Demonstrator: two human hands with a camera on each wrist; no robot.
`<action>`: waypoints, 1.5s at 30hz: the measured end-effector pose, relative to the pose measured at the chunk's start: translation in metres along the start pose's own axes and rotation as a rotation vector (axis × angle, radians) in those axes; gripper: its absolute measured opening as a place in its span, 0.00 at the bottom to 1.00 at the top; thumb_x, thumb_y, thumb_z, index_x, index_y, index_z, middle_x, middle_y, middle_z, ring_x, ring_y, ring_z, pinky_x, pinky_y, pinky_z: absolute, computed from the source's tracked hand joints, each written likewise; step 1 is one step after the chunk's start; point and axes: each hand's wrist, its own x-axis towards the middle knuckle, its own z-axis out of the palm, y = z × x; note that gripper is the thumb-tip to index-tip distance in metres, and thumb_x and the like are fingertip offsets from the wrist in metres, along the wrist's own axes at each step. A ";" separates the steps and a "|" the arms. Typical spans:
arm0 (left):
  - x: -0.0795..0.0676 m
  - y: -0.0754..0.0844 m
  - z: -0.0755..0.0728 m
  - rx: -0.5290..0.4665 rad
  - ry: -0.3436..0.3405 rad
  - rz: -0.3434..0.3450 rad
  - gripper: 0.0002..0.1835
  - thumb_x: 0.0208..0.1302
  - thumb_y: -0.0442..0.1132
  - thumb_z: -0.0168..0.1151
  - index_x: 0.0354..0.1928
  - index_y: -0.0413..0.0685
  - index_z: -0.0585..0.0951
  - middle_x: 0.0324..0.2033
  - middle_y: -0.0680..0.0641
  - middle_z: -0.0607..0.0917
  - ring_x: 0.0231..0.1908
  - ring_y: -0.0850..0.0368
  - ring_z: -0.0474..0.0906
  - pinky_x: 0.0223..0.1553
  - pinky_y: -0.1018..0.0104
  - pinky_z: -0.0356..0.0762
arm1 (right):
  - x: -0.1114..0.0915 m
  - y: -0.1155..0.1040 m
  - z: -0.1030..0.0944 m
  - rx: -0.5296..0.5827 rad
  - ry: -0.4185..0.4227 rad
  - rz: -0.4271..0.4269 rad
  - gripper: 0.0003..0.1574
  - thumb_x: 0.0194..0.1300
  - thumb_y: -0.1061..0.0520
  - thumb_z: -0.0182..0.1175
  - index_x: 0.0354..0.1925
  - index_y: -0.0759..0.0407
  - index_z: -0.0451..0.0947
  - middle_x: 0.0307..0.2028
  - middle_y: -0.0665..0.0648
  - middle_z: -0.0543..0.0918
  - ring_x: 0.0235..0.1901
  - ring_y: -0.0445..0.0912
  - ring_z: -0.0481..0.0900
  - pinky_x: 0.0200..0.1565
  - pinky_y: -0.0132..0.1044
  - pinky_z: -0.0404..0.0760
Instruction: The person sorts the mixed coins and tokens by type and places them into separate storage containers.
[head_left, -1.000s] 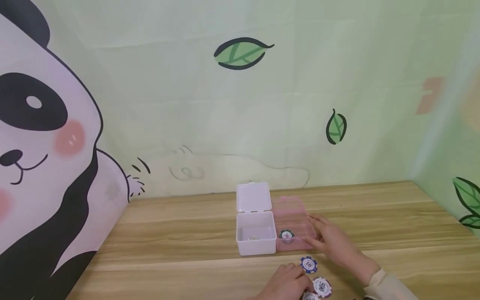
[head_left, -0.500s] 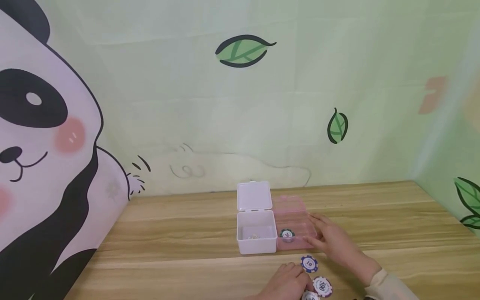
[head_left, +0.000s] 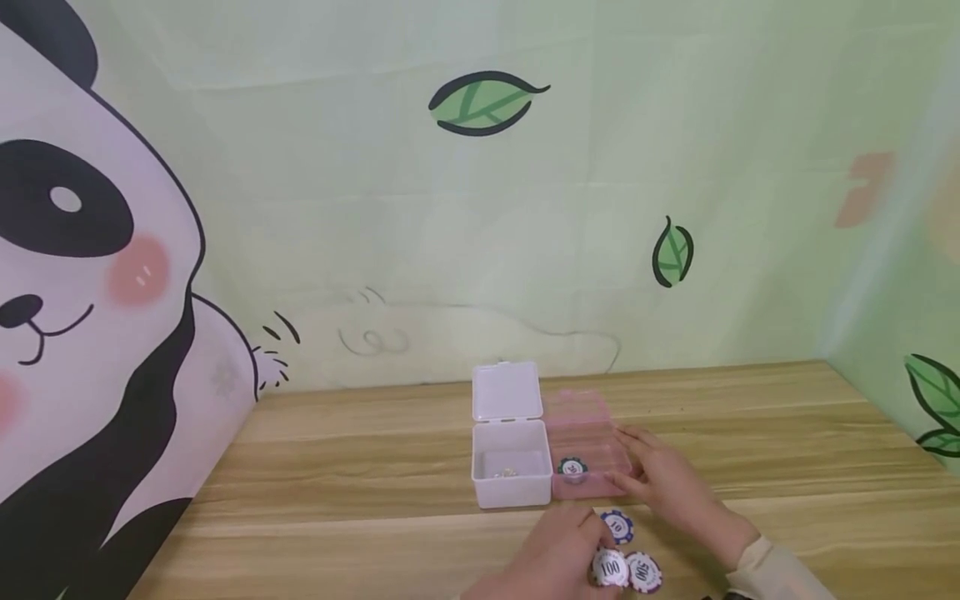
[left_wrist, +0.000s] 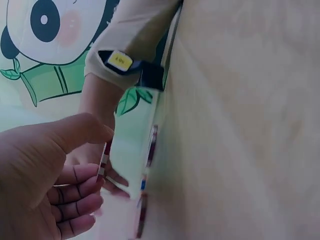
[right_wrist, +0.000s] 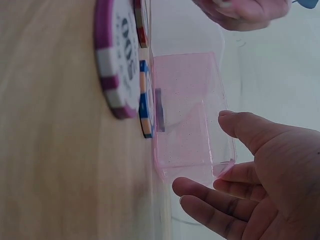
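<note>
Fingers of my left hand [head_left: 558,546] pinch a red-and-white-edged chip [left_wrist: 103,162] in front of the pink box [right_wrist: 185,75], right hand [head_left: 667,483] bracing the box's end; I read this as pickup, next calling for a clean lift past the blue chip [head_left: 620,527].

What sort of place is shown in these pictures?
Probably an indoor play or filming corner: a wood-grain tabletop, a cartoon panda backdrop behind it, and poker chips near a translucent pink box.

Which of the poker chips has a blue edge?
The chip marked 10, in front of the pink box; the other chips are edged purple, red or green.
</note>
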 end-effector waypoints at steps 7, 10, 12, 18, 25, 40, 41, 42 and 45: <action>0.005 -0.008 -0.008 0.029 0.078 -0.035 0.20 0.49 0.57 0.71 0.37 0.54 0.77 0.37 0.59 0.78 0.45 0.63 0.73 0.55 0.68 0.71 | -0.001 0.000 0.000 0.009 -0.012 0.001 0.40 0.60 0.49 0.65 0.63 0.71 0.67 0.61 0.68 0.73 0.26 0.31 0.71 0.30 0.27 0.76; 0.007 -0.012 -0.009 0.030 0.084 -0.067 0.21 0.48 0.57 0.71 0.38 0.54 0.77 0.36 0.59 0.78 0.42 0.64 0.71 0.49 0.73 0.70 | 0.000 0.000 0.001 0.016 -0.014 0.002 0.41 0.60 0.50 0.66 0.63 0.71 0.67 0.62 0.68 0.73 0.26 0.31 0.71 0.29 0.25 0.75; 0.009 -0.015 -0.011 0.034 0.074 -0.091 0.21 0.48 0.57 0.71 0.38 0.53 0.77 0.36 0.59 0.77 0.40 0.65 0.69 0.45 0.75 0.68 | 0.000 0.000 0.002 0.019 -0.011 0.001 0.40 0.59 0.51 0.66 0.63 0.72 0.67 0.61 0.68 0.73 0.26 0.30 0.71 0.29 0.25 0.75; 0.016 -0.025 -0.016 0.086 0.052 -0.139 0.25 0.48 0.57 0.71 0.41 0.48 0.78 0.37 0.55 0.77 0.38 0.62 0.69 0.41 0.74 0.67 | 0.001 0.000 0.002 0.009 -0.005 -0.002 0.40 0.59 0.51 0.66 0.62 0.73 0.67 0.62 0.68 0.72 0.25 0.29 0.69 0.29 0.26 0.76; 0.026 -0.035 -0.020 0.069 0.070 -0.183 0.21 0.49 0.55 0.70 0.38 0.50 0.78 0.36 0.55 0.78 0.38 0.62 0.69 0.42 0.73 0.69 | 0.000 -0.001 0.002 0.014 -0.010 0.020 0.40 0.59 0.50 0.66 0.62 0.72 0.67 0.63 0.70 0.71 0.24 0.30 0.68 0.31 0.26 0.76; 0.054 -0.060 -0.024 0.118 0.067 -0.251 0.22 0.50 0.54 0.71 0.39 0.49 0.77 0.33 0.55 0.76 0.35 0.62 0.67 0.39 0.72 0.67 | -0.001 -0.001 0.000 0.047 0.000 0.024 0.40 0.59 0.51 0.66 0.61 0.74 0.67 0.63 0.69 0.71 0.24 0.28 0.68 0.27 0.25 0.74; 0.055 -0.062 -0.022 0.119 0.065 -0.253 0.22 0.49 0.54 0.71 0.39 0.49 0.77 0.33 0.55 0.76 0.35 0.62 0.67 0.39 0.72 0.67 | -0.001 0.000 0.001 0.049 -0.001 0.023 0.40 0.59 0.51 0.66 0.61 0.74 0.67 0.62 0.69 0.72 0.24 0.28 0.68 0.27 0.25 0.74; 0.056 -0.064 -0.021 0.116 0.065 -0.254 0.22 0.49 0.54 0.72 0.38 0.49 0.77 0.33 0.54 0.76 0.35 0.62 0.67 0.39 0.71 0.67 | -0.001 0.000 0.001 0.050 -0.002 0.023 0.40 0.59 0.51 0.66 0.61 0.74 0.67 0.62 0.69 0.72 0.24 0.28 0.69 0.27 0.24 0.74; 0.059 -0.068 -0.018 0.119 0.055 -0.257 0.21 0.48 0.53 0.72 0.37 0.50 0.77 0.33 0.55 0.76 0.36 0.61 0.68 0.39 0.71 0.67 | 0.000 0.001 0.003 0.050 0.001 0.017 0.40 0.59 0.51 0.66 0.62 0.73 0.67 0.62 0.69 0.72 0.25 0.29 0.70 0.28 0.24 0.75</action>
